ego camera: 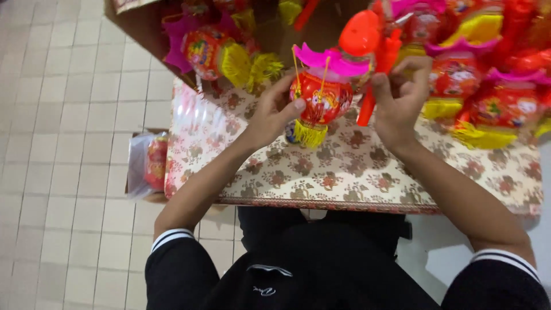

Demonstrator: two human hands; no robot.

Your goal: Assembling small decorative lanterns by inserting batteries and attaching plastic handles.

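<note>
Head camera view, looking straight down at a person seated at a tabletop (356, 183) covered in a cream cloth printed with red flowers.

At nine o'clock, over pale floor tiles (63, 143), a clear plastic bag (146, 163) holds another red toy beside the table edge. At eleven o'clock, finished lanterns with yellow tassels (221, 54) lie piled in a cardboard box.

The left hand (272, 112) is closed around a small toy lantern (321, 100), thumb pressed on its glossy red round body. The lantern is held just above the cloth near twelve o'clock. It has a flat magenta plastic cap, two thin yellow hanging strings and a soft yellow fringe underneath.

The right hand (402, 95) pinches a bright orange-red plastic handle stick (373, 69), which slants upward and ends in a rounded knob touching the lantern's cap.

This looks like the assembly step of joining the handle to the lantern top. The next move would seem to call for steadying the body and lining up the stick's tip with the strings or cap.

At two o'clock, a heap of similar red, pink and yellow lanterns (488, 86) fills the far side.
</note>
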